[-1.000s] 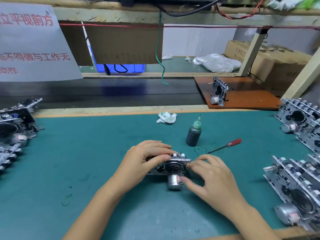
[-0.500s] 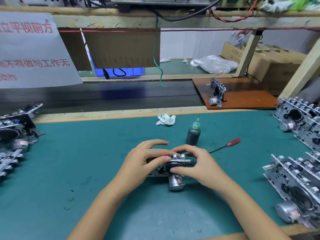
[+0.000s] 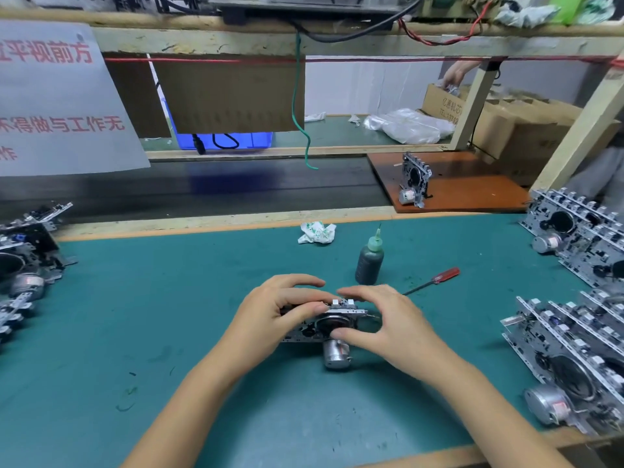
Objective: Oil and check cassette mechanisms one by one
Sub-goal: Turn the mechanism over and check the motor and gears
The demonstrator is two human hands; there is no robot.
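Note:
A metal cassette mechanism with a round silver motor at its front stands on the green mat in the middle. My left hand grips its left side, thumb on the top edge. My right hand wraps its right side, the thumb pressing on the dark flywheel. A dark oil bottle with a green nozzle stands upright just behind the hands. A red-handled screwdriver lies to the bottle's right.
Stacks of cassette mechanisms sit at the right, far right and left edge. One mechanism stands on a brown board behind the mat. A crumpled wrapper lies near the mat's back edge. Another person's hand reaches into a box at the back.
My right hand has moved from the mechanism's front right to clasp its right side, with the thumb now on the flywheel. My left hand has kept its grip.

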